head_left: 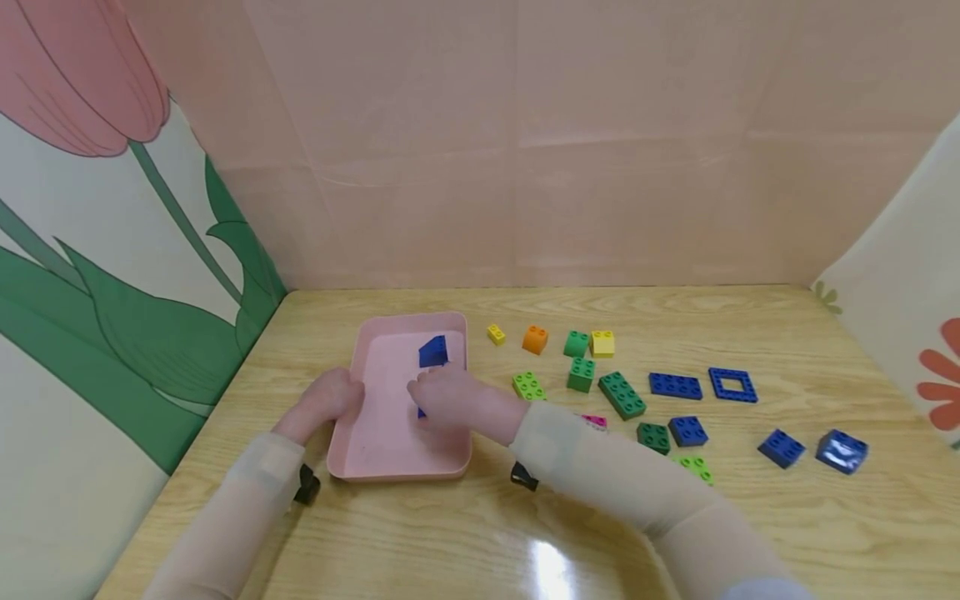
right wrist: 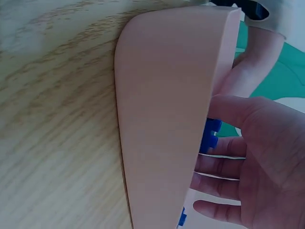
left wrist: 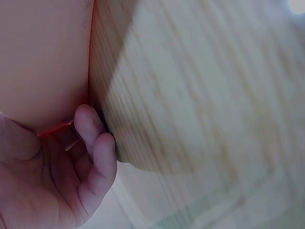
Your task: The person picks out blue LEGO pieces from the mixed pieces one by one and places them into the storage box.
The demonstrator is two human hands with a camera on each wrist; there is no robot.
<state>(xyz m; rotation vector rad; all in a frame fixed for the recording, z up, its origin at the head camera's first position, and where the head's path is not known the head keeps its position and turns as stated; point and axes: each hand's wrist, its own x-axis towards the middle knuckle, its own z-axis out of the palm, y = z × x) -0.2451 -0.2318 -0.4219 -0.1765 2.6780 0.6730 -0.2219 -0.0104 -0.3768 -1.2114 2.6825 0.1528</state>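
A shallow pink tray (head_left: 386, 467) sits on the left half of the wooden table. At its left rim, my left hand (head_left: 335, 396) grips the side, with curled fingers (left wrist: 97, 157) low against the outer wall in the left wrist view. My right hand (head_left: 453, 400) reaches over the right rim into the tray. Its thumb and index finger pinch a studded blue building brick (right wrist: 209, 136), mostly hidden by the hand in the head view. Just beyond that hand, another blue piece (head_left: 432, 352) with a slanted outline lies in the tray.
Right of the tray lie several loose bricks, among them an orange one (head_left: 535, 339), a yellow one (head_left: 602, 344), a long green one (head_left: 622, 395), a blue frame (head_left: 732, 385) and a blue brick (head_left: 842, 452). A pink cloth (head_left: 525, 167) hangs behind the table.
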